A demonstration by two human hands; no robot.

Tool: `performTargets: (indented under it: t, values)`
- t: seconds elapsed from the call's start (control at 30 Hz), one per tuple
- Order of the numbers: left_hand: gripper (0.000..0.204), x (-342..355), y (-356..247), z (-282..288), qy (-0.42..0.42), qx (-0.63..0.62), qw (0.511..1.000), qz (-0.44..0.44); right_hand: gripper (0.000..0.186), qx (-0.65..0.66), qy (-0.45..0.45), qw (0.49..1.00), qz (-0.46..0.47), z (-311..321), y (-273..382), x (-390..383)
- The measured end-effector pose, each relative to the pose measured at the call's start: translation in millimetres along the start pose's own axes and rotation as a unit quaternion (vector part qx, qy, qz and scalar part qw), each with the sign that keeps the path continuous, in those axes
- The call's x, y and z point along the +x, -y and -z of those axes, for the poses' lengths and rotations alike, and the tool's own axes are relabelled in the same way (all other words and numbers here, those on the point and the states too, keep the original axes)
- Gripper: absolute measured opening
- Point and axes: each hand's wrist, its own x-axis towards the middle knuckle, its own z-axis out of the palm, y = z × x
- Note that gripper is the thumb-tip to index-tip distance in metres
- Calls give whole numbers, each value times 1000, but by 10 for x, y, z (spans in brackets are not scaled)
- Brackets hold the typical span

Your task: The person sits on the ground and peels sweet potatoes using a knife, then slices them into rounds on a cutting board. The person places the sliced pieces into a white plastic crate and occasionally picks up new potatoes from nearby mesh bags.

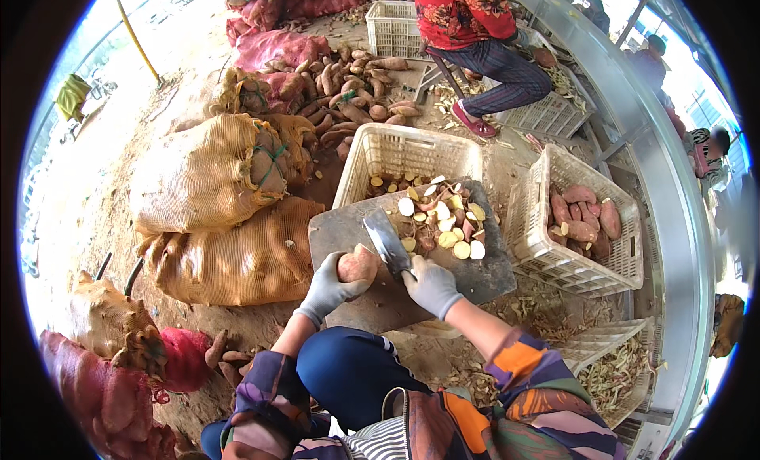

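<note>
A pinkish sweet potato (359, 264) sits in my gloved left hand (328, 291), with the fingers wrapped round it above the board. My right hand (432, 287), also in a pale grey glove, grips the handle of a wide-bladed knife (385, 240). The blade stands just right of the sweet potato and slants up and away. Both hands are over a dark, worn cutting board (342, 234). Cut sweet potato pieces (448, 239) with white and yellow faces lie heaped on the board's far right part. Behind the board is a cream plastic crate (416, 143) holding more cut ends.
Another crate (570, 274) with whole sweet potatoes (586, 219) stands at the right, beside a metal rail (673, 183). Full mesh sacks (202, 175) line the left. Loose sweet potatoes (348, 92) are piled beyond them. A person in red (463, 17) works at the far side.
</note>
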Motion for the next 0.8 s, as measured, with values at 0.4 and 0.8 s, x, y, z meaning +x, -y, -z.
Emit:
performTargets:
  t: [0.4,0.8]
  values:
    - [72,-184,-1023,494,152,-252,948,-120,44,722,-8,682,115,1068,129,-127]
    - [18,-2847,2422,2238,-738,-523,392,166,52,-139,-308,940,52,1678,-1929,411]
